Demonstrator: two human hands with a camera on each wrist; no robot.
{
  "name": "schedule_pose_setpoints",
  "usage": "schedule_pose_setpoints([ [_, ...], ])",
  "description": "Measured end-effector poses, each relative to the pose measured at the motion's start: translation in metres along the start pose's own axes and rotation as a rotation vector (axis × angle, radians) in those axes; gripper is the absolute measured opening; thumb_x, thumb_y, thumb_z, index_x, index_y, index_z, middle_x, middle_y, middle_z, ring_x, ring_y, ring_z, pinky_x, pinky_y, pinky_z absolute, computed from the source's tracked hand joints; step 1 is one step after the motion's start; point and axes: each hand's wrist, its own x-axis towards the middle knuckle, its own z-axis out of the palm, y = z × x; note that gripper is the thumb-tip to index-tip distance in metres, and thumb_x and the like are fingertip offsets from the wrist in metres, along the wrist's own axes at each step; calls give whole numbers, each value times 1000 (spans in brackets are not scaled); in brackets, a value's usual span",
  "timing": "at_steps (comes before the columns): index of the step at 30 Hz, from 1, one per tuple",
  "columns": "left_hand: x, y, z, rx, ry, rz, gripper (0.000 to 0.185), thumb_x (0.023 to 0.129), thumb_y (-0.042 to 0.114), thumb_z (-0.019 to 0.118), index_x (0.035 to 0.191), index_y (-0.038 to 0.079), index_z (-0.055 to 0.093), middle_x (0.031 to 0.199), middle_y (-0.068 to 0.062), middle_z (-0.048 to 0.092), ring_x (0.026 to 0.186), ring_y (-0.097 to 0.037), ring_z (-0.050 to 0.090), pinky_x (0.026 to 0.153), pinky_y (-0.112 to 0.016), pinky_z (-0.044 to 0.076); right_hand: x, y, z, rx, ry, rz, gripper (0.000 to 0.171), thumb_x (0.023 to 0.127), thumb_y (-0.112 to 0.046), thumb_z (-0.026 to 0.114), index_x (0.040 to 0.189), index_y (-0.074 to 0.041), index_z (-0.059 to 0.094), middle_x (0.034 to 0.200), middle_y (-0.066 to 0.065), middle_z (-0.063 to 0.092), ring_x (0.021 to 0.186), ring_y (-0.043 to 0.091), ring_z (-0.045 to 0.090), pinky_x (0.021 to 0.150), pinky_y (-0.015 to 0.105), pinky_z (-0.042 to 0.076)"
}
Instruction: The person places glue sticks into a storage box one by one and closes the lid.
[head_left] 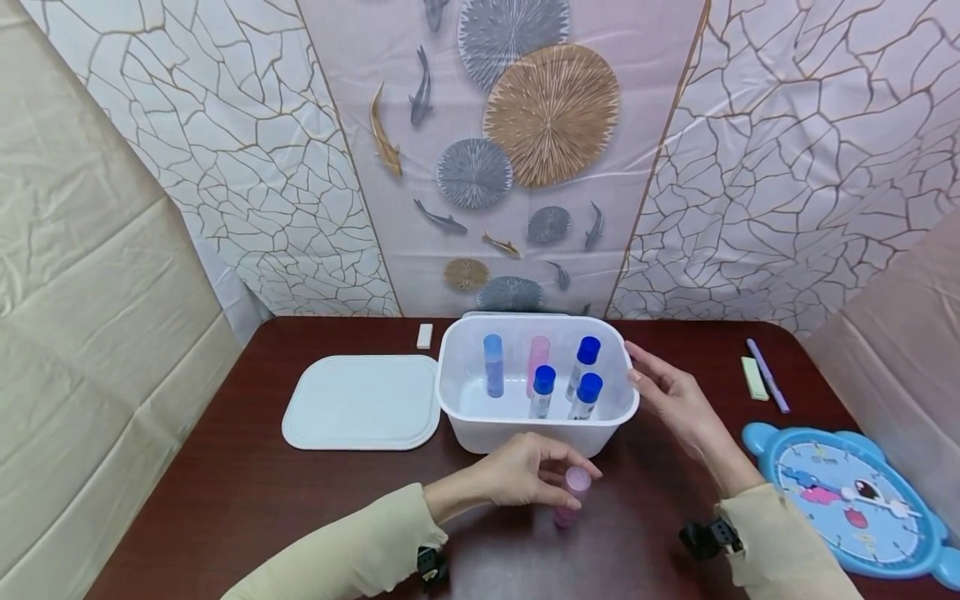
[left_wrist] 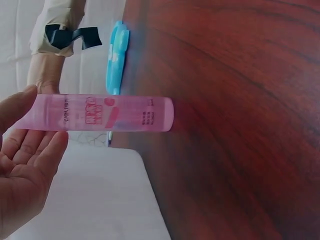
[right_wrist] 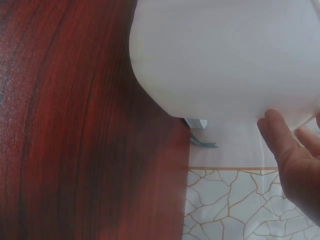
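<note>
My left hand [head_left: 517, 471] pinches a pink glue stick [left_wrist: 110, 113] near its top between thumb and fingers. The stick stands upright in front of the white plastic bin [head_left: 480, 429], its printed label facing the left wrist camera. My right hand [head_left: 678, 400] rests with fairly straight fingers against the bin's right end; in the right wrist view its fingertips [right_wrist: 274, 117] touch the outer wall. Inside the bin stand a blue glue stick [head_left: 493, 367], another pink glue stick [head_left: 538, 362] and several clear tubes with dark blue caps [head_left: 589, 387].
Left of the bin, a white lid [head_left: 363, 404] lies flat on the dark red table [head_left: 300, 517]. Behind it is a small white block [head_left: 425, 336]. On the right lie a blue cartoon clock [head_left: 847, 500], a pale green block [head_left: 754, 379] and a purple pen [head_left: 768, 377].
</note>
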Motion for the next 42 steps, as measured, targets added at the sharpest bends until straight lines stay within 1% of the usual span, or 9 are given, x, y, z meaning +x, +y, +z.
schedule_pose_setpoints([
  [7,-3,5,0,2,-33,39,35,75,-7,73,109,-3,66,110,-20,66,85,6,62,83,-18,52,-1,0,1,8,3,-4,57,99,-28,49,149,-13,26,144,25,39,124,42,46,89,35,50],
  [10,-5,18,-7,-15,-61,81,36,77,-7,72,113,-5,64,112,-20,66,88,4,62,85,-22,52,-1,-1,0,8,4,-9,57,99,-28,49,149,-12,26,144,24,38,124,42,46,89,35,49],
  [14,-10,46,-24,-22,-63,140,39,79,-6,70,117,-7,61,114,-22,64,91,1,63,88,-28,53,-1,-1,0,1,11,-13,57,98,-28,49,149,-12,27,144,25,39,123,42,47,88,33,50],
  [20,-23,92,-63,-83,43,197,43,81,-9,66,123,-8,55,115,-25,63,104,-19,64,89,-36,53,-1,-3,0,-5,7,10,59,98,-31,49,149,-13,25,145,24,37,125,41,44,91,36,48],
  [25,-32,110,-97,-128,187,196,43,84,-7,64,125,-8,52,118,-22,62,107,-26,63,89,-35,53,1,-2,0,-11,7,28,60,98,-34,48,150,-15,23,146,24,35,127,41,43,92,39,46],
  [29,-32,103,-118,-136,292,155,40,85,-5,64,123,-5,54,119,-20,63,109,-21,62,94,-34,50,0,-2,0,-14,9,31,60,98,-34,48,150,-16,24,146,24,36,127,40,43,91,37,47],
  [33,-26,81,-130,-130,334,116,39,85,-4,65,122,-5,55,120,-24,61,108,-19,63,94,-33,49,0,-2,0,-2,5,17,60,98,-33,48,150,-14,24,144,24,38,125,38,45,90,33,49],
  [38,-18,51,-139,-53,309,63,38,83,-3,67,120,-4,58,116,-19,64,98,-14,65,88,-31,53,0,-1,1,-4,2,22,61,98,-34,49,149,-13,25,144,23,38,125,37,46,89,32,51],
  [42,-12,35,-143,18,243,51,38,82,-3,68,118,-5,59,113,-17,65,92,-12,64,80,-26,53,1,-1,1,-5,5,24,61,98,-34,49,149,-13,25,144,23,39,125,39,46,89,34,51],
])
